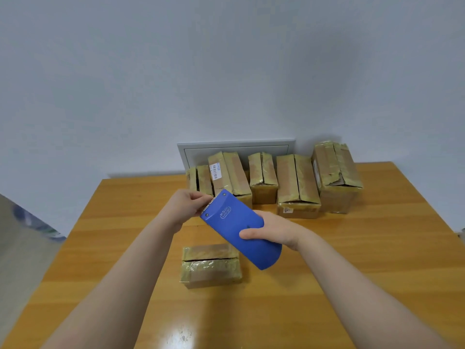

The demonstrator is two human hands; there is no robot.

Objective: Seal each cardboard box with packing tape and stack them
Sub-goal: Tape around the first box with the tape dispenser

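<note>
Cardboard box (210,267), yellowed tape, flaps closed, contents hidden, mid wooden table (352,273), right hand (271,231) gripping blue tape dispenser (236,227), left hand (187,206) pinching its toothed edge, taped boxes (297,185) behind.

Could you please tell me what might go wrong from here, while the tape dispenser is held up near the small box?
1. The left hand pinches right at the serrated blade of the blue tape dispenser, which the right hand holds; a slip could nick a fingertip.
2. The small box lies with its top seam gaping and no hand steadying it; pressing tape on might slide it along the table or seal it crooked.
</note>
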